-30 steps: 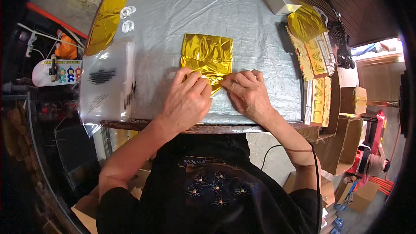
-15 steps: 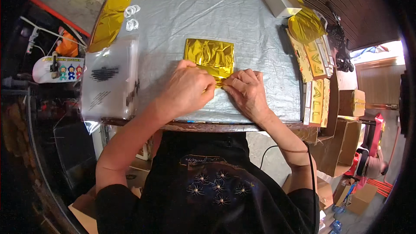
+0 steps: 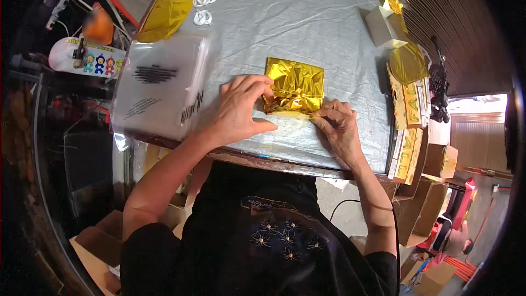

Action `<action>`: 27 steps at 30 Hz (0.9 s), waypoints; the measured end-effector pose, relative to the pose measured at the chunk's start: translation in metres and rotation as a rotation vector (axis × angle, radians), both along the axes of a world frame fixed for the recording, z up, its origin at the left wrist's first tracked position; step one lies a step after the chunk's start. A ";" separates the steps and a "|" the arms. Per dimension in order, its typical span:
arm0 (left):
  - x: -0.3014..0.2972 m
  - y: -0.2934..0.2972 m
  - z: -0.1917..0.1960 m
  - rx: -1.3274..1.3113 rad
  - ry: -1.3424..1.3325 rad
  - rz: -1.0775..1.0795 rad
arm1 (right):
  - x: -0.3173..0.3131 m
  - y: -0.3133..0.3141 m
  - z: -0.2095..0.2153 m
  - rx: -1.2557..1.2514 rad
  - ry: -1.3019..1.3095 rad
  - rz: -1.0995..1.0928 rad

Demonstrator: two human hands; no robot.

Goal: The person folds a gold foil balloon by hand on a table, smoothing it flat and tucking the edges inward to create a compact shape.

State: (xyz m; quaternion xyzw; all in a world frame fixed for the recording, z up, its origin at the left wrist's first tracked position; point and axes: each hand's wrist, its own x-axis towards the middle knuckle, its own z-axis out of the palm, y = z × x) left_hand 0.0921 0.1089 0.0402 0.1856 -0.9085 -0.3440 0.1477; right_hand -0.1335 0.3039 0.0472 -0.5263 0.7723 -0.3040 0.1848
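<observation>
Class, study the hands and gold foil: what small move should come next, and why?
Perhaps the left hand should close its thumb on the gold foil, at its crumpled near edge: the right hand pinches the near right corner, while the left hand's thumb stands clear.

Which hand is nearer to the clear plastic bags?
Left. The left hand is just right of the bags, at the left edge of the gold foil; the right hand is farther, at the foil's lower right corner.
</observation>
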 end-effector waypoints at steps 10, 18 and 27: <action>0.000 0.004 -0.014 0.016 0.147 0.065 | 0.000 -0.008 0.007 0.056 0.014 0.022; -0.004 0.007 -0.010 0.036 0.074 0.095 | -0.003 -0.012 0.004 0.128 -0.084 -0.006; -0.017 -0.010 0.009 0.074 0.163 0.145 | -0.001 -0.012 0.000 0.067 0.050 0.009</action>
